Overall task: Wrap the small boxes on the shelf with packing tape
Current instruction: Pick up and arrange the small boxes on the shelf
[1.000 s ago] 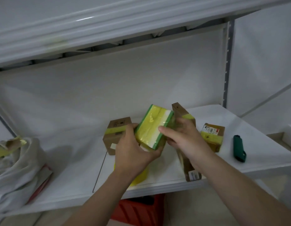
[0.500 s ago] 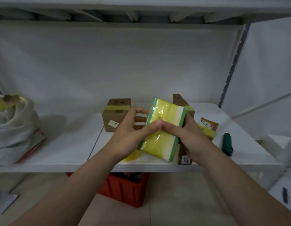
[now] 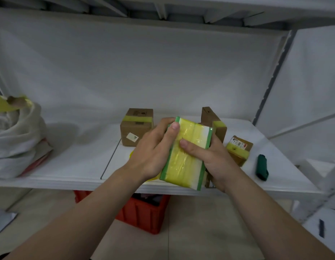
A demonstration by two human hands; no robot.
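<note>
A green-and-white box [image 3: 187, 160] covered in yellow packing tape is held over the front edge of the white shelf [image 3: 72, 166]. My left hand [image 3: 153, 147] grips its left side with the thumb on the top corner. My right hand [image 3: 211, 156] holds its right side, thumb pressed on the taped face. Behind stand a brown cardboard box [image 3: 134, 128] with a yellow tape band, a tall brown box [image 3: 215, 122] with yellow tape, and a small taped box [image 3: 239, 149]. A sliver of the yellow tape roll [image 3: 132, 154] shows behind my left wrist.
A dark green cutter [image 3: 261, 167] lies on the shelf at the right. A white bag [image 3: 18, 141] with yellow scraps sits at the left end. A red crate [image 3: 144, 214] stands on the floor below. An upper shelf hangs overhead, with a metal upright [image 3: 271, 77] at the right.
The box has turned and dropped lower toward the shelf's front edge. My left thumb moved up to its top corner; my right thumb now presses the taped face. The view has pulled back.
</note>
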